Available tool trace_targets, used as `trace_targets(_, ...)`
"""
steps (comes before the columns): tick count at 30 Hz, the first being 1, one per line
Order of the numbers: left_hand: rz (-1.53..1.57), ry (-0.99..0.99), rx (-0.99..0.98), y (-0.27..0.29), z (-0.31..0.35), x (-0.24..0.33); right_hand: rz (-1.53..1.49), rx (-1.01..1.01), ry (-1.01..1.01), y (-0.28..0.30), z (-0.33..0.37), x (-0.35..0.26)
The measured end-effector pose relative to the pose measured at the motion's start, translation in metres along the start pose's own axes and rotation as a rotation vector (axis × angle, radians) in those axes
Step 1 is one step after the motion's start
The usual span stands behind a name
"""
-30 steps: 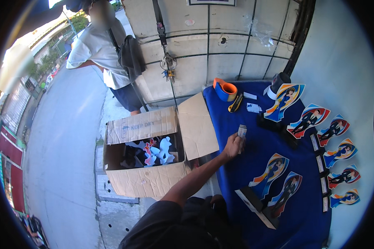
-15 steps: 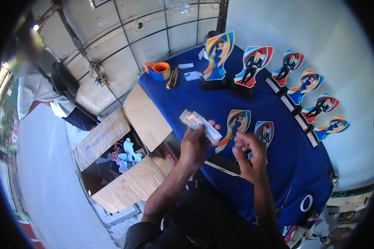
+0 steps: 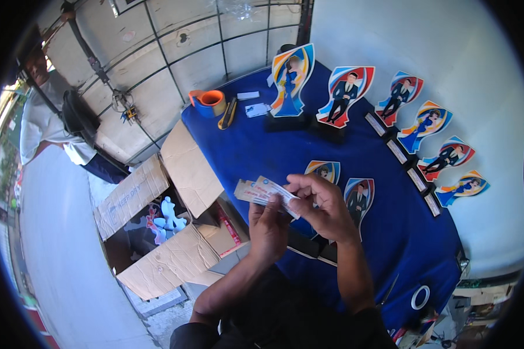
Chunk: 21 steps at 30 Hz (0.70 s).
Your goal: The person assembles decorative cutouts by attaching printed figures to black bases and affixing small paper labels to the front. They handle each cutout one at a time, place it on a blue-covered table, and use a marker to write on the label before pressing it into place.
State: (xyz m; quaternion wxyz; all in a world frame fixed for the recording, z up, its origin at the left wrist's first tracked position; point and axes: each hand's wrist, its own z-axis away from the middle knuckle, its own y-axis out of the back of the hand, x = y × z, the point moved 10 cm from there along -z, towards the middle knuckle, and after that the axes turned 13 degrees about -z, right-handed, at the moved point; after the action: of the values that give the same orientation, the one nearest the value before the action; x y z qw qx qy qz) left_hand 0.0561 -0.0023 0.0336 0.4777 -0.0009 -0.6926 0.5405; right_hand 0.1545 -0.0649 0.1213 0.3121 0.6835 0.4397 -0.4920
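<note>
My left hand (image 3: 268, 232) grips a small stack of printed white labels (image 3: 253, 191), thumb on top, with the strips fanned apart. At the near end of the stack, my right hand (image 3: 326, 209) has its thumb and bent fingers closed on the upper label's edge. Just beyond my hands stand two trophy-shaped cut-outs on black bases: one with a figure in a blue gown (image 3: 324, 170), one with a figure in a dark suit (image 3: 358, 200). My hands and forearm partly cover both.
On the blue-covered table (image 3: 233, 151), several more cut-out trophies (image 3: 428, 125) line the right side. An orange-and-blue mug (image 3: 208, 103), a utility knife (image 3: 228, 113) and a tape roll (image 3: 420, 297) lie about. An open cardboard box (image 3: 169, 262) stands left; a person (image 3: 58, 122) is beyond it.
My right hand has moved left onto the labels, which are now spread apart. My left hand has lowered slightly. The view has shifted a little.
</note>
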Motion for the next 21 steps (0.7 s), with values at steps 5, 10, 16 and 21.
trace_targets(5, -0.082, 0.000, -0.023, -0.004, 0.003, -0.007, 0.152, 0.113, 0.054, 0.012, -0.004, 0.009)
trace_targets(10, -0.120, 0.029, 0.067, 0.008, 0.008, -0.013, -0.083, 0.220, -0.144, 0.021, 0.007, 0.030)
trace_targets(16, -0.218, 0.042, 0.137, 0.016, 0.004, -0.015, -0.017, 0.184, -0.051, 0.023, 0.014, 0.022)
trace_targets(21, -0.264, 0.073, 0.038, -0.005, -0.002, -0.019, 0.197, 0.221, 0.056, 0.026, 0.016, 0.016)
